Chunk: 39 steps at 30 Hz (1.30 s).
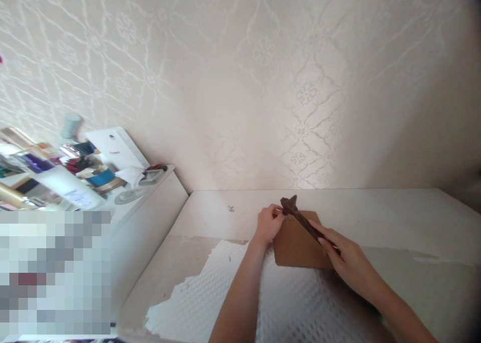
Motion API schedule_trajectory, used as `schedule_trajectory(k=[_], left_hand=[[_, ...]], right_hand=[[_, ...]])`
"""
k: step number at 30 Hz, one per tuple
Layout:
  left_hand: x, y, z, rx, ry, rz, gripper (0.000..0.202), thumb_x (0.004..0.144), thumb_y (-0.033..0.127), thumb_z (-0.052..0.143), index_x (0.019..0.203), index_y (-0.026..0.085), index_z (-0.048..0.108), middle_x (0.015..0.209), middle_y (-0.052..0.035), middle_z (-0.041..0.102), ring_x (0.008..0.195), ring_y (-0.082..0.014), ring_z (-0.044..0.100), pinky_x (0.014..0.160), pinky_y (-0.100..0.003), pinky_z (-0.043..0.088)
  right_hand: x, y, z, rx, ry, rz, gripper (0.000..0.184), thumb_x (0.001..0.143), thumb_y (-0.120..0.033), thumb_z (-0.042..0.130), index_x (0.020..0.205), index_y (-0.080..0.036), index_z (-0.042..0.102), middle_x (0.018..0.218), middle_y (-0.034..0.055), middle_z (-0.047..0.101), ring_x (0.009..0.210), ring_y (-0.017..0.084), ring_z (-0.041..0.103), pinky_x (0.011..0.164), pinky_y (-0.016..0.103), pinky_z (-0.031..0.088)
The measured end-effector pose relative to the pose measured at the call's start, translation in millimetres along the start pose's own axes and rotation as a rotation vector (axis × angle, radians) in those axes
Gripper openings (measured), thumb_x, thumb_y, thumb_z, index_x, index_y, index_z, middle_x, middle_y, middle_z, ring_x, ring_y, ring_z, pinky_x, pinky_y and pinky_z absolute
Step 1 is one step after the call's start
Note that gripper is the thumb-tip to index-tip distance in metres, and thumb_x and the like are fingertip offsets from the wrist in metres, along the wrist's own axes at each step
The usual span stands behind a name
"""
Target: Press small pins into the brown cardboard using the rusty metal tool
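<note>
My right hand (pixel 343 255) is wrapped round the handle of a dark brown hammer (pixel 306 223), which slants up and left over a brown board (pixel 300 245). The hammer's head is at the board's top left corner, close by the fingers of my left hand (pixel 268 222). Those fingers are pinched together at the board's edge; whatever is between them is hidden behind the hammer head. A short row of small dark marks shows on the board near its top. On the white surface to the left lie several small grey metal pieces (pixel 230 208), perhaps nails.
White textured, quilted-looking material (pixel 203 288) with a ragged edge lies on the worn white tabletop (pixel 210 215). To the left, a white cabinet (pixel 150 217) carries bottles, a white box (pixel 116 147) and other clutter. A patterned wall (pixel 240 82) rises behind.
</note>
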State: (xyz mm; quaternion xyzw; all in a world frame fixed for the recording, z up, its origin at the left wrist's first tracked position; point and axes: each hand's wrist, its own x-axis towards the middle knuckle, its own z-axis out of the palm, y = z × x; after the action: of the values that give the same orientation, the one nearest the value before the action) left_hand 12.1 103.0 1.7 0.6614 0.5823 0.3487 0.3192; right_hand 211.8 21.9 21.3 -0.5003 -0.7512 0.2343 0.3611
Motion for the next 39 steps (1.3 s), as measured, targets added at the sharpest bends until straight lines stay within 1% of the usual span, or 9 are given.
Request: schedule_trajectory(k=[3, 8, 11, 17, 22, 27, 33, 37, 39], left_hand=[[-1.0, -1.5, -0.9, 0.002, -0.027, 0.026, 0.019, 0.073, 0.022, 0.057, 0.091, 0.021, 0.061, 0.084, 0.0002, 0.069, 0.082, -0.0156, 0.063, 0.079, -0.028, 0.048], [-2.0, -2.0, -2.2, 0.037, -0.021, 0.071, 0.021, 0.069, 0.018, 0.058, 0.09, 0.021, 0.061, 0.082, 0.0008, 0.069, 0.08, -0.0152, 0.062, 0.078, -0.028, 0.048], [-2.0, -2.1, -1.4, 0.062, -0.004, 0.088, 0.022, 0.069, 0.014, 0.056, 0.09, 0.021, 0.06, 0.082, 0.0013, 0.068, 0.08, -0.0151, 0.061, 0.08, -0.029, 0.048], [-3.6, 0.6, -1.5, 0.118, -0.005, 0.089, 0.025, 0.069, 0.014, 0.057, 0.093, 0.022, 0.058, 0.084, 0.0015, 0.069, 0.084, -0.0162, 0.061, 0.084, -0.031, 0.047], [-4.9, 3.0, -3.1, 0.155, -0.002, 0.1, 0.023, 0.07, 0.015, 0.058, 0.091, 0.022, 0.057, 0.086, 0.0012, 0.068, 0.086, -0.0168, 0.06, 0.084, -0.031, 0.046], [-4.6, 3.2, -3.2, 0.192, -0.008, 0.08, 0.022, 0.069, 0.016, 0.059, 0.091, 0.021, 0.057, 0.087, 0.0001, 0.068, 0.087, -0.018, 0.059, 0.082, -0.031, 0.046], [-4.3, 3.1, -2.9, 0.165, -0.016, 0.082, 0.028, 0.07, 0.013, 0.056, 0.096, 0.022, 0.057, 0.087, 0.001, 0.068, 0.087, -0.0165, 0.06, 0.084, -0.031, 0.045], [-4.8, 4.3, -3.3, 0.184, -0.009, 0.074, 0.025, 0.068, 0.012, 0.057, 0.091, 0.021, 0.057, 0.087, 0.0003, 0.068, 0.088, -0.0174, 0.059, 0.084, -0.031, 0.045], [-4.9, 4.4, -3.5, 0.177, -0.015, 0.069, 0.026, 0.068, 0.012, 0.057, 0.092, 0.022, 0.057, 0.087, 0.0005, 0.068, 0.088, -0.0174, 0.06, 0.085, -0.031, 0.045]], right_hand=[[-0.1, -0.6, 0.0, -0.002, -0.011, -0.003, 0.042, 0.092, -0.032, 0.035, 0.128, -0.021, 0.051, 0.125, 0.0068, 0.058, 0.109, 0.018, 0.057, 0.095, 0.035, 0.046], [-0.2, -1.5, 0.7, 0.01, -0.004, -0.003, 0.041, 0.092, -0.032, 0.035, 0.128, -0.021, 0.051, 0.127, 0.007, 0.057, 0.112, 0.018, 0.055, 0.097, 0.035, 0.044], [0.0, -1.8, 0.9, 0.012, 0.006, -0.004, 0.041, 0.092, -0.033, 0.035, 0.128, -0.022, 0.051, 0.126, 0.0074, 0.058, 0.111, 0.018, 0.056, 0.096, 0.036, 0.045], [0.1, -1.0, 0.7, 0.01, -0.004, 0.001, 0.042, 0.091, -0.034, 0.035, 0.128, -0.022, 0.052, 0.125, 0.0076, 0.059, 0.111, 0.02, 0.057, 0.095, 0.039, 0.046], [0.3, -2.6, 1.6, 0.005, -0.018, 0.008, 0.042, 0.091, -0.032, 0.035, 0.128, -0.022, 0.053, 0.123, 0.0077, 0.06, 0.108, 0.021, 0.059, 0.094, 0.04, 0.047], [0.7, -3.8, 2.1, 0.0, -0.022, -0.001, 0.042, 0.091, -0.031, 0.035, 0.127, -0.023, 0.054, 0.122, 0.0071, 0.061, 0.107, 0.021, 0.059, 0.093, 0.04, 0.048], [0.8, -1.7, 1.6, 0.014, 0.003, 0.005, 0.042, 0.091, -0.033, 0.035, 0.128, -0.023, 0.053, 0.127, 0.0067, 0.058, 0.111, 0.02, 0.057, 0.096, 0.039, 0.045], [0.1, -2.2, 1.3, 0.019, -0.033, 0.021, 0.042, 0.091, -0.033, 0.034, 0.127, -0.022, 0.053, 0.124, 0.0078, 0.059, 0.109, 0.021, 0.058, 0.095, 0.041, 0.046], [-0.2, -2.3, 1.2, 0.021, -0.028, 0.016, 0.042, 0.091, -0.033, 0.034, 0.128, -0.022, 0.052, 0.124, 0.0081, 0.06, 0.108, 0.021, 0.058, 0.095, 0.042, 0.046]])
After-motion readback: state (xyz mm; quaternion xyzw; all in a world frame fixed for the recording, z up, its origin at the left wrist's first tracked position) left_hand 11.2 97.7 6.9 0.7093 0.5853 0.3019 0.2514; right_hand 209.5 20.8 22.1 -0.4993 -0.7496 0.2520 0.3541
